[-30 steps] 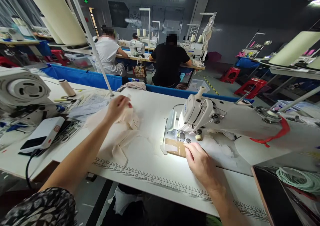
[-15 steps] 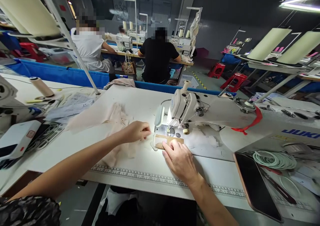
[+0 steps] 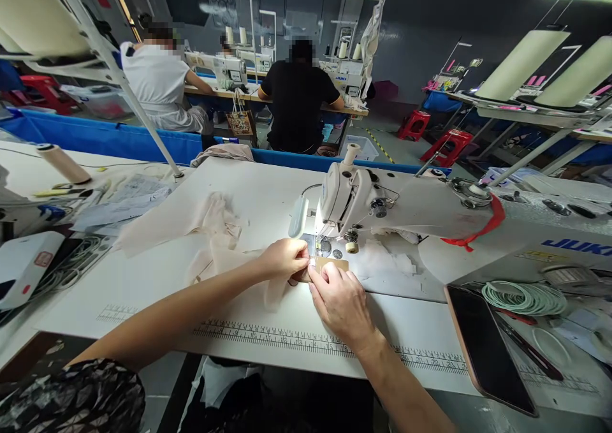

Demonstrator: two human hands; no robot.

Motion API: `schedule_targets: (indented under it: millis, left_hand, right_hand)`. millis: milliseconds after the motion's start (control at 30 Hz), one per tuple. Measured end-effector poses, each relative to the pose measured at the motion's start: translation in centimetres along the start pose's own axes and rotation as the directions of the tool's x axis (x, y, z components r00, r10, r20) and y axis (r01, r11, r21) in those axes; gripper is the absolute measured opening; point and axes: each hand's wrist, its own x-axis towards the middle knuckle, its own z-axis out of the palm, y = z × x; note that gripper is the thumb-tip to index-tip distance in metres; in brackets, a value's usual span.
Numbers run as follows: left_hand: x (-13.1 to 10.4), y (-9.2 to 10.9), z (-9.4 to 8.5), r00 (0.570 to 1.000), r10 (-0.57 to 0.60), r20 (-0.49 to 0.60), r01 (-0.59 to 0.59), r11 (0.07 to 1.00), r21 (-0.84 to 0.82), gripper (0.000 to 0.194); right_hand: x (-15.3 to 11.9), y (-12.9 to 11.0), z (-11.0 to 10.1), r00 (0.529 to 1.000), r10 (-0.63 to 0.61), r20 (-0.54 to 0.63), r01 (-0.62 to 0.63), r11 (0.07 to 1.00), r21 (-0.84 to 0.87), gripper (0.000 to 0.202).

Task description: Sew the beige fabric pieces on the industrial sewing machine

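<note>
Left hand (image 3: 288,257): fingers pressed together. Right hand (image 3: 342,300): grip unclear, on flat brown plate (image 3: 340,264). Beyond worktop's far edge (image 3: 282,176): translucent plastic bin (image 3: 95,96), reddish contents.

A smooth white tabletop (image 3: 270,190), printed with a black ruler scale (image 3: 287,340) along its near edge, carried a white sewing machine (image 3: 411,203) with blue lettering toward the right. Crumpled, thin pale-beige fabric (image 3: 217,219) lay left of the machine, with loose pale papers (image 3: 122,203) farther left, near a beige cone of thread (image 3: 64,164). At the right lay a black-screened, copper-edged phone (image 3: 488,350), beside a coil of mint-green cord (image 3: 523,298).
</note>
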Motion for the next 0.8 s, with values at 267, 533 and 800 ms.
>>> schedule_targets:
  millis: [267, 533, 800]
  left_hand:
    - [0.5, -0.8, 0.1, 0.999, 0.001, 0.052, 0.005, 0.994, -0.108, 0.015]
    - [0.8, -1.2, -0.3, 0.989, 0.005, 0.151, 0.022, 0.985, -0.174, 0.014]
    - [0.8, -0.3, -0.8, 0.990, -0.014, 0.143, 0.025, 0.997, -0.077, 0.012]
  right_hand:
    - [-0.4, 0.6, -0.5, 1.000, -0.004, -0.017, 0.005, 0.998, 0.065, 0.033]
    - [-0.4, 1.5, -0.3, 0.999, 0.051, 0.002, -0.051, 0.993, 0.102, 0.038]
    - [-0.1, 1.0, -0.4, 0.999, 0.005, 0.047, -0.006, 0.999, 0.036, 0.035]
